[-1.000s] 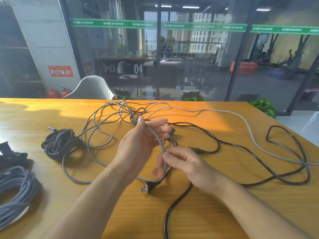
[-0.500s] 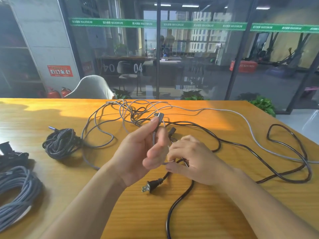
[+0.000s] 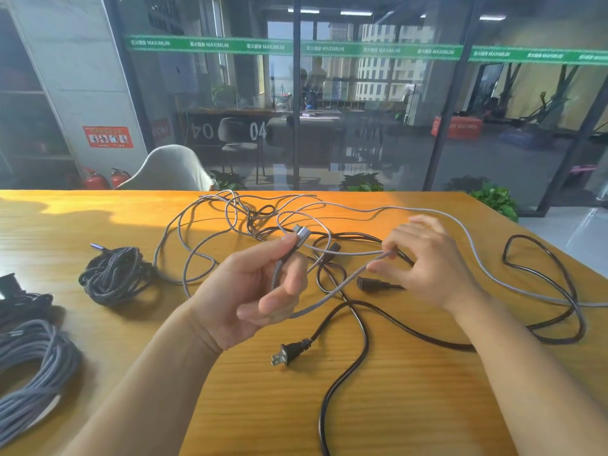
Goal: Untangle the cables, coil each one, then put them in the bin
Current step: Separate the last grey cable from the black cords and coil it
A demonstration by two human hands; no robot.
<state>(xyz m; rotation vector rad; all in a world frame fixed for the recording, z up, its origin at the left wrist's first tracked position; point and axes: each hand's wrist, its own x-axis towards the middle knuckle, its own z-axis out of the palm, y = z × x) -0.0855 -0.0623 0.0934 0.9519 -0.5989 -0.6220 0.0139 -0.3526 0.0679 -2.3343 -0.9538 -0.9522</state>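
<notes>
1. The connector end of the grey braided cable [image 3: 329, 292] was held up in the left hand [image 3: 250, 291], thumb and curled fingers clamped round the cable just below the angled grey plug [image 3: 301, 233], which stood clear above the thumb.
2. A further stretch of the same cable was pinched between thumb and forefinger of the right hand [image 3: 424, 264], the other fingers spread loosely above it; a short span was thereby drawn taut between the two hands over the middle of the desk [image 3: 411, 406].
3. The step in hand was judged to be the freeing of the grey cable from the black power cord [image 3: 358, 324]. It would best be done by keeping the plug end fixed in the left hand and feeding the cable through the right, each crossing being lifted over the cord rather than pulled tight, since a hard pull would likely cinch the loops toward the far edge.
4. The cord's two-pin plug [image 3: 286, 353] lay flat near the front of the desk, and its black socket end [image 3: 371, 284] just beside the right hand.
5. Two loose cables were counted in the tangle: one grey, one black.
6. Three bundles already coiled were counted toward the left edge: a dark braided coil [image 3: 115, 274], a grey coil [image 3: 29, 373] and a black bundle [image 3: 19, 301], cut off by the frame.
7. No bin was visible.
</notes>
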